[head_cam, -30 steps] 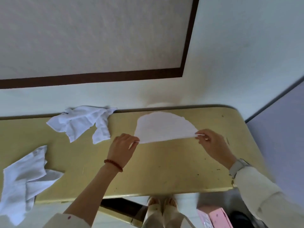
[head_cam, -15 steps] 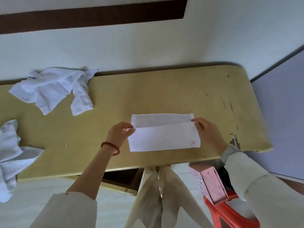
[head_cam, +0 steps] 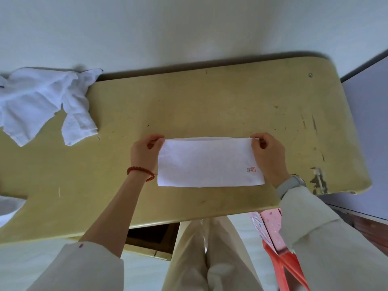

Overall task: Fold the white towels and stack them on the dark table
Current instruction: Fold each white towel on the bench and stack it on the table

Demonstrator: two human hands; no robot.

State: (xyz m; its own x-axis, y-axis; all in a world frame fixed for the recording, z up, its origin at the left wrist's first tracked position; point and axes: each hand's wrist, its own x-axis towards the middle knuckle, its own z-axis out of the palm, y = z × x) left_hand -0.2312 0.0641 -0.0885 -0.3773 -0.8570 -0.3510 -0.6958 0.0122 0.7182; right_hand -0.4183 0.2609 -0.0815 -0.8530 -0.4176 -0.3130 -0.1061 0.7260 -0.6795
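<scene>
Folded over since half a second ago: flat white rectangular cloth towel point(head_cam: 206, 162), near edge brought up to far edge. Lying mid-desk on scuffed yellow desk point(head_cam: 210, 101), long axis nine to three. Left hand point(head_cam: 144, 152) and right hand point(head_cam: 267, 153) pinching far corners. Probably light, limp; best gripped at corners.

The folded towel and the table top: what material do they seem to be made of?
Folded towel: thin woven cloth, probably cotton; matte, with soft creases and a small red mark near one corner. Table: probably painted or laminated wood; smooth yellowish surface, scratched, chipped at the right edge.
</scene>
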